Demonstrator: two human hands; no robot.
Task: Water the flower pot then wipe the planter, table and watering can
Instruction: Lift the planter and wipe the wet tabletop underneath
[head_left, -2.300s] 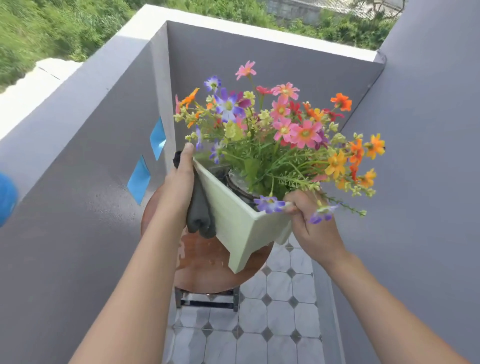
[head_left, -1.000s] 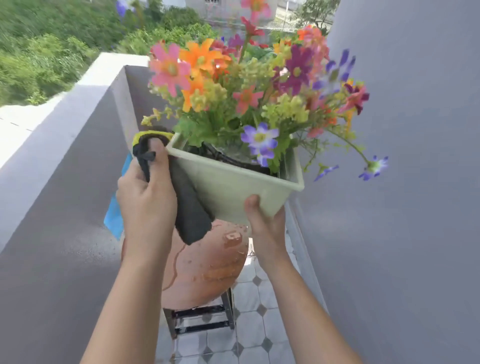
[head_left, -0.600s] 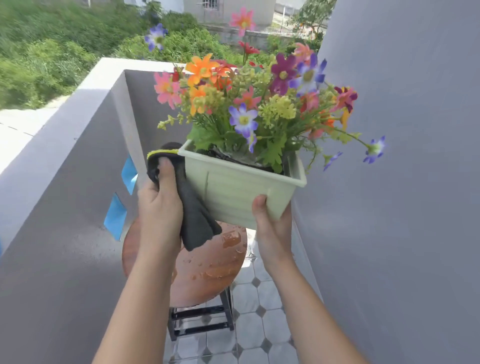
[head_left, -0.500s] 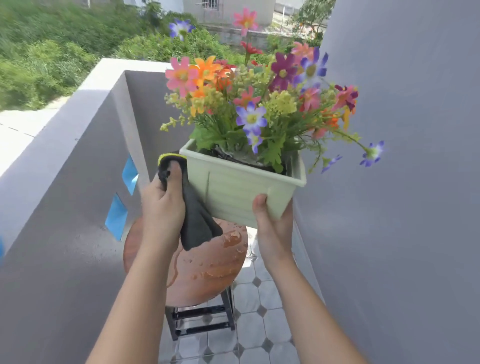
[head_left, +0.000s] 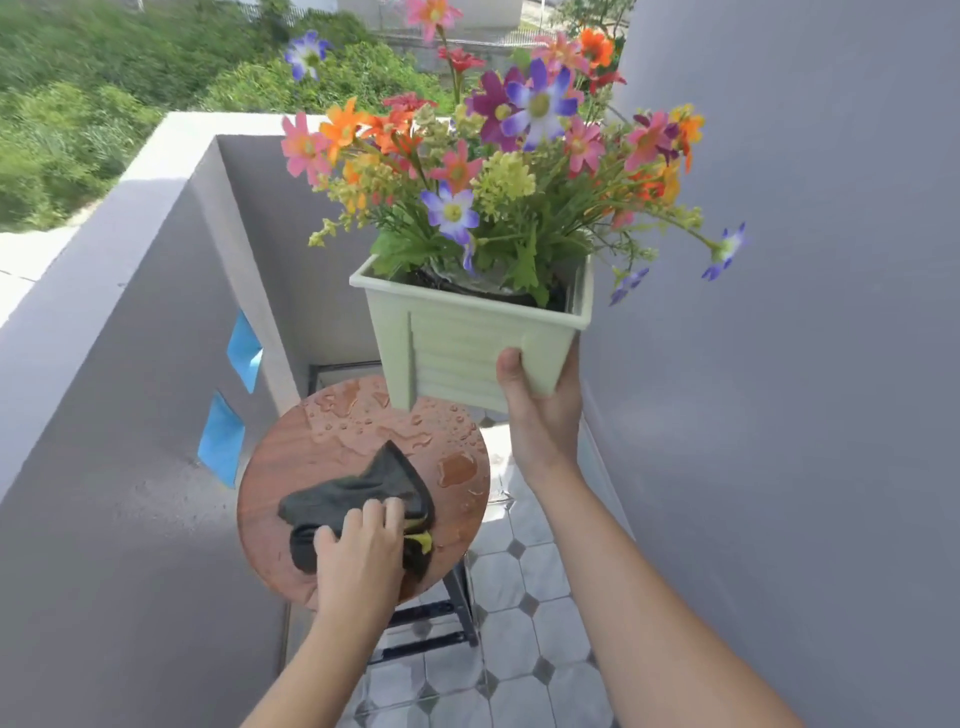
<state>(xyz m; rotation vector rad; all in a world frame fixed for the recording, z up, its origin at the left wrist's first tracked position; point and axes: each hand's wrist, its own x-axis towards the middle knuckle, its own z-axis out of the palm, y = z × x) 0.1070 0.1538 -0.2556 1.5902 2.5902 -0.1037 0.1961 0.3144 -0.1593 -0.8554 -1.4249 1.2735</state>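
A pale green square planter (head_left: 457, 343) full of colourful flowers (head_left: 498, 156) hangs in the air above the far side of a small round brown table (head_left: 291, 467). My right hand (head_left: 540, 410) grips the planter's lower right corner from beneath. My left hand (head_left: 358, 561) presses a dark grey cloth (head_left: 358, 493) with a yellow edge flat onto the near half of the wet tabletop. Water drops and small puddles lie on the far half of the table. No watering can is in view.
A grey parapet wall (head_left: 130, 364) with blue openings (head_left: 223, 447) runs close on the left, and a tall grey wall (head_left: 805, 364) stands close on the right. The table's black metal legs (head_left: 457, 613) rest on a grey tiled floor (head_left: 519, 649).
My left hand has left the planter's side and dropped with the cloth onto the tabletop. My right hand alone now holds the planter, which has shifted slightly right.
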